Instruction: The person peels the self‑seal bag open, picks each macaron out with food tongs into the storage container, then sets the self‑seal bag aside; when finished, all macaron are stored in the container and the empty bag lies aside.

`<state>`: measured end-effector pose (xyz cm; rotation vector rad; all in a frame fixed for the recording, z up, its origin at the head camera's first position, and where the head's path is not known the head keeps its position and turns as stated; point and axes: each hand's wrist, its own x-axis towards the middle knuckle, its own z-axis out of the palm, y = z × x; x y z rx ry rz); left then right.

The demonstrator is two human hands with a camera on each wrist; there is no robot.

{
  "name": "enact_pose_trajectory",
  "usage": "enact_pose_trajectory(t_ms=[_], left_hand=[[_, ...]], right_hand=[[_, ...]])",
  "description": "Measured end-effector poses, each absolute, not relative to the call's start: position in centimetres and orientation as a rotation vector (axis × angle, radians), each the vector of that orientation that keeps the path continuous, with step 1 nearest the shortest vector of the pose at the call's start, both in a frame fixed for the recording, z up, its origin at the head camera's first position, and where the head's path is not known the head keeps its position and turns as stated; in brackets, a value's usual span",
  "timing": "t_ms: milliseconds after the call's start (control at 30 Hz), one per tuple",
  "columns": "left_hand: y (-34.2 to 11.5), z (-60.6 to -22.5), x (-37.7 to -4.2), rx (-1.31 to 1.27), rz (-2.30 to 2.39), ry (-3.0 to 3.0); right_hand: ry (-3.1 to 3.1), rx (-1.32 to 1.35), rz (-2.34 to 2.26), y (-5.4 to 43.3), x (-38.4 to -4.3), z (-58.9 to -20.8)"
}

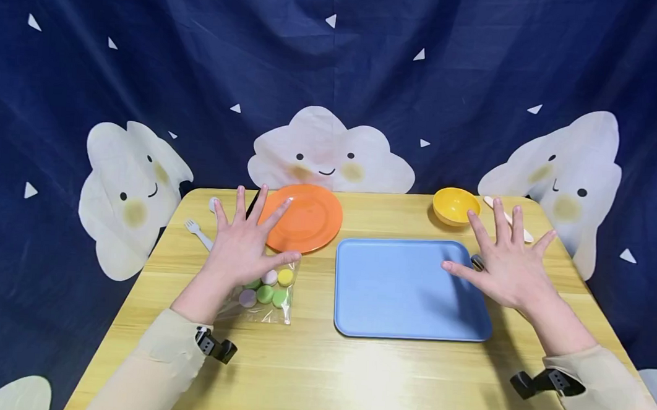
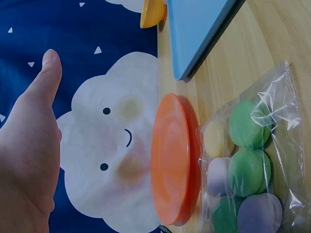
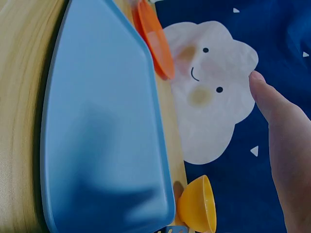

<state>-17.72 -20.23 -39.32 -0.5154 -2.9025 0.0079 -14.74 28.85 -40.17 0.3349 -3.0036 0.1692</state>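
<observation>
Both hands hover over the table with fingers spread and nothing held. My left hand [image 1: 241, 247] is above a clear plastic bag [image 2: 291, 145] of round green, yellow, white and purple pieces, near the orange plate [image 1: 311, 219]. My right hand [image 1: 511, 270] is over the right end of the blue tray [image 1: 402, 289], just in front of the yellow bowl [image 1: 455, 207]. The tray lies flat with the hand's shadow on it. In the right wrist view only the thumb side of the right hand [image 3: 286, 145] shows, apart from the tray and bowl.
A light fork [image 1: 197, 232] and a small white spoon end [image 1: 213, 204] lie left of the plate, partly hidden by the left hand. A pale utensil [image 1: 519, 226] lies behind the right hand. A dark blue curtain [image 1: 336, 63] with clouds hangs behind the wooden table [image 1: 308, 377].
</observation>
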Motion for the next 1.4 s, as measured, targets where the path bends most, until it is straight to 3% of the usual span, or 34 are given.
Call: enact_pose_trajectory(t_ms=[500, 1067, 1400], left_hand=[[-20.7, -39.4, -17.5, -0.554, 0.045, -2.909], [-22.7, -38.3, -15.7, -0.707, -0.185, -2.950], [-25.3, -38.1, -14.4, -0.800, -0.637, -3.015]], right_hand=[[-2.999, 0.369, 0.156, 27.8, -14.2, -39.7], [-2.976, 0.496, 0.271, 23.1, -14.0, -38.1], [-2.899, 0.714, 0.856, 20.8, -13.9, -37.3]])
